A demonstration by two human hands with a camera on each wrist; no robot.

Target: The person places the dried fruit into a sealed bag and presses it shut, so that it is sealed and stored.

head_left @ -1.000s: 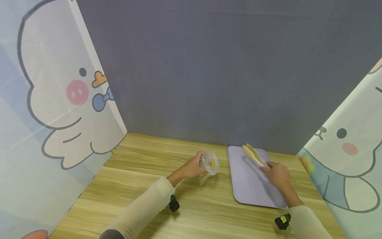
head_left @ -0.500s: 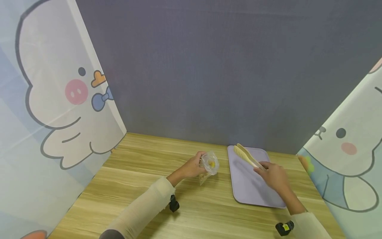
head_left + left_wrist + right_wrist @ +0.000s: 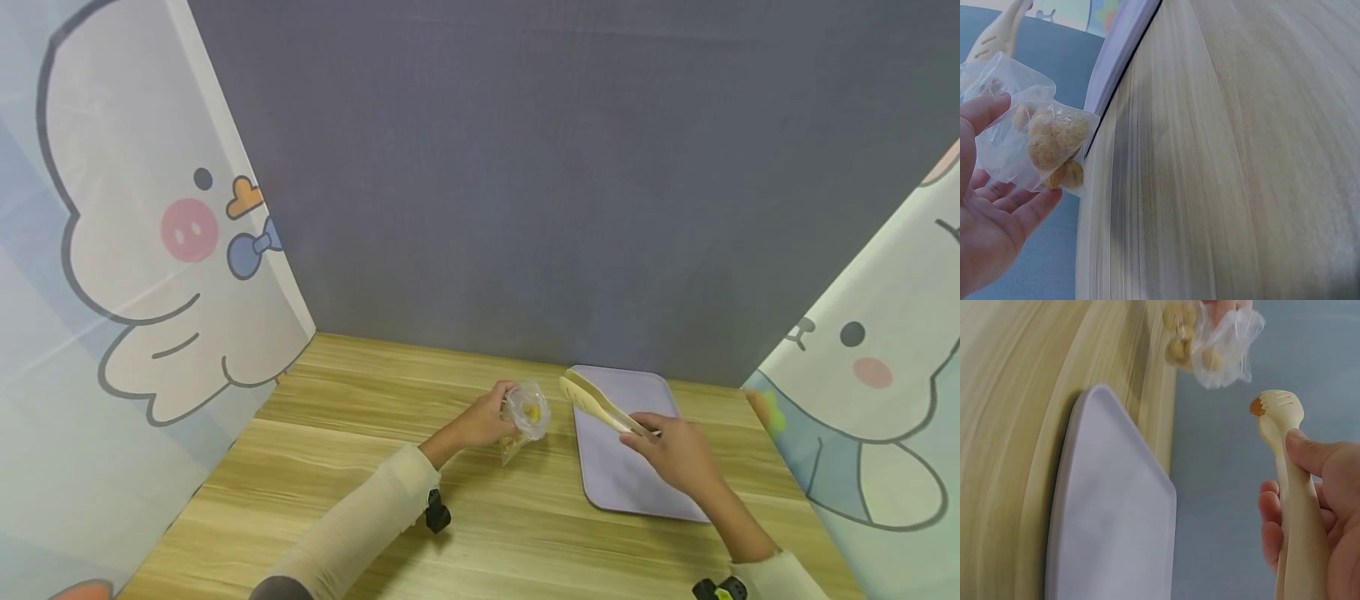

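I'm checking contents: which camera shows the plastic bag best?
The left wrist view: the bag is close, its brown pieces clear. The head view shows it small, the pieces hard to distinguish; the right wrist view, blurrier, near the top edge.

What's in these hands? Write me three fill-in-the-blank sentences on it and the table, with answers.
1. The left hand holds a clear plastic ____ with brown pieces inside.
2. The right hand holds cream-coloured ____.
3. A pale purple ____ lies on the wooden table.
Missing words: bag; tongs; tray.
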